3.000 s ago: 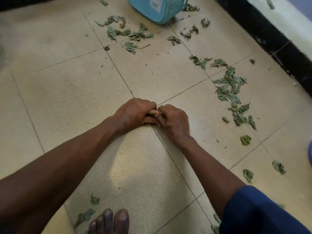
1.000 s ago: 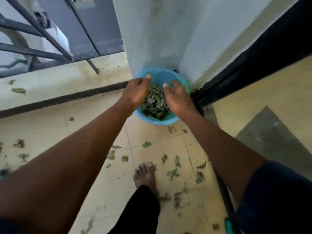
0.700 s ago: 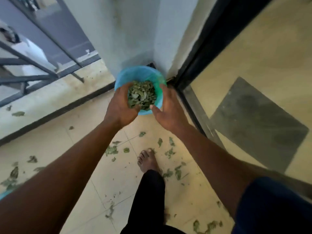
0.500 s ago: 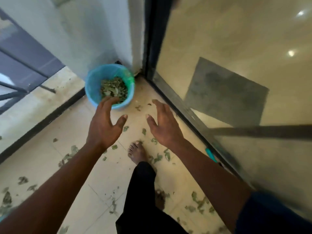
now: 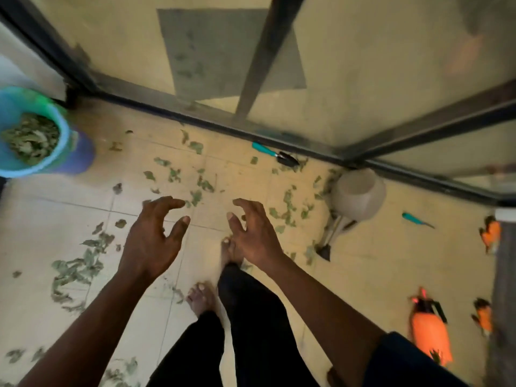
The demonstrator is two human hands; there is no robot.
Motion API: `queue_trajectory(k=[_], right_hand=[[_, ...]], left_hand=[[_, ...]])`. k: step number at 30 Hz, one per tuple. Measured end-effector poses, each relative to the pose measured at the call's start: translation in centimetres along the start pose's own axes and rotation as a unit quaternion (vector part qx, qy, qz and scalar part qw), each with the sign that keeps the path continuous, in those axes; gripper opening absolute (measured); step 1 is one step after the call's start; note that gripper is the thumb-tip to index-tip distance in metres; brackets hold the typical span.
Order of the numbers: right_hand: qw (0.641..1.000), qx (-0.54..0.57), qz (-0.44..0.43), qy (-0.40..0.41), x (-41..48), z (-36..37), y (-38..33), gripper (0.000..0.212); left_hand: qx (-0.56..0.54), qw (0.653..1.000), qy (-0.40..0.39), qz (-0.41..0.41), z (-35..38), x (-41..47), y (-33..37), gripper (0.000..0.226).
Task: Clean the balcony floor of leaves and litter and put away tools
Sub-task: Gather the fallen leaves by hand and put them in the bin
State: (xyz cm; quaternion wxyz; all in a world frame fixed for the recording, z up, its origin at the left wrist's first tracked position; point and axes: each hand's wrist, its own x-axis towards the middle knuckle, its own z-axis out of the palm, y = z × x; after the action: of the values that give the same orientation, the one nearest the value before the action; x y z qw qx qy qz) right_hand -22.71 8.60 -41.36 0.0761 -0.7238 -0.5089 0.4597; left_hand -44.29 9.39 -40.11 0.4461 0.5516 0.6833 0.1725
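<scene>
Fingers (image 5: 167, 203) of both hands are spread apart and loosely curved, holding nothing. The left hand (image 5: 150, 241) and right hand (image 5: 254, 236) hover over the beige tiled floor (image 5: 377, 261), where dry green leaves (image 5: 75, 268) lie scattered. The round blue plastic bucket (image 5: 33, 169), leaf-filled, stands far left.

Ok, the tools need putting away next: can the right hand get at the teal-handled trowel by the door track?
Probably yes, after bending down: the right hand is empty and only loose leaves lie between it and the trowel.
</scene>
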Motion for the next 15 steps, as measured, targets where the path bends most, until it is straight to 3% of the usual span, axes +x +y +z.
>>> queue_trajectory(k=[9,15], right_hand=[[0.976,0.112,0.157,0.097,-8.5,1.1,12.8,0.034],[0.949,0.17,0.226,0.141,-12.3,-0.3,20.2,0.034]], left_hand=[[0.064,0.991,-0.109,0.049,8.8,-4.2,-0.6,0.03],[0.139,0.966,-0.197,0.094,15.5,-5.2,0.6,0.029]])
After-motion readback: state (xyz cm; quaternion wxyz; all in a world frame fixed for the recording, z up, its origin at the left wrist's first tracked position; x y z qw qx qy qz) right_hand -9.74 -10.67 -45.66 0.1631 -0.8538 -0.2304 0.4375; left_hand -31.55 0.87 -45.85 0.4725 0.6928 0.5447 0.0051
